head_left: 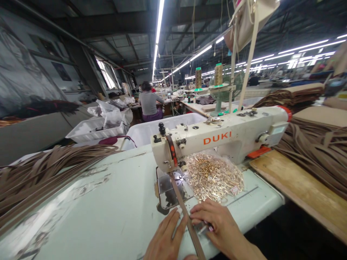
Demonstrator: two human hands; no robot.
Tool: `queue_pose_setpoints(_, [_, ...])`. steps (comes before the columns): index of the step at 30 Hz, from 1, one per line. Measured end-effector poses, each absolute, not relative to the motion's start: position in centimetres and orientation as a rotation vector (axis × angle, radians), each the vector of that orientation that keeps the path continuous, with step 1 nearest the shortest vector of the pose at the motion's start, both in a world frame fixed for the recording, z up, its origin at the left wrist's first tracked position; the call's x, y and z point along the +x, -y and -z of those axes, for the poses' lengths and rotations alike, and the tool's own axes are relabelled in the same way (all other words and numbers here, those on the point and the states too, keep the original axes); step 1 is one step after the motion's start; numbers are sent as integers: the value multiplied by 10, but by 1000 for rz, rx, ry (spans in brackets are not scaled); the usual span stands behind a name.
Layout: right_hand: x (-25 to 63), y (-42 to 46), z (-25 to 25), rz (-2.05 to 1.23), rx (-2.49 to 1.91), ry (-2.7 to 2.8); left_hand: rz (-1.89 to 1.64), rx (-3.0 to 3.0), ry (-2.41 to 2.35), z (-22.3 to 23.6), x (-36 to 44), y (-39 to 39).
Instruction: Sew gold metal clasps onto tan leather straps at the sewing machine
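Note:
A long brown strap (181, 200) runs from under the presser foot of the white sewing machine (187, 142) down toward me, between my hands. My left hand (166, 236) lies on the table with its fingers stretched out, the index finger touching the strap's left edge. On the strap's other side, my right hand (221, 229) is closed around a small metal tool (202, 227) with a pinkish part; its kind is too blurred to tell. The right fingertips touch or nearly touch the strap. Just beyond this hand lies a clear bag of gold metal hooks (214, 175).
Bundles of brown straps (54, 169) lie along the table's left side, with more straps (314, 144) beyond a wooden board (298, 191) at right. White bins (168, 122) stand behind the machine. Thread cones (198, 77) rise above it. A person (150, 101) sits farther back.

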State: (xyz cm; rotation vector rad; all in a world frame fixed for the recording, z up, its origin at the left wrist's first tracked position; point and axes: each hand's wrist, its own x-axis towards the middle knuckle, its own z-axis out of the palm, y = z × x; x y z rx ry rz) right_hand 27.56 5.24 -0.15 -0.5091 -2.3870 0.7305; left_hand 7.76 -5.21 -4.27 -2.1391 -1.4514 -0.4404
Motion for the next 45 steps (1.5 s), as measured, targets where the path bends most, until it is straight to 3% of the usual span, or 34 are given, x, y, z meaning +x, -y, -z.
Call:
queue_pose_setpoints(16, [275, -54, 1, -740, -481, 2405, 517, -2401, 1380, -5, 77, 47])
queue_pose_setpoints(26, [275, -54, 1, -724, -474, 2427, 736, -2534, 1472, -3, 75, 36])
queue_pose_setpoints(45, [273, -62, 12, -659, -382, 2434, 830, -2614, 1612, -10, 26, -16])
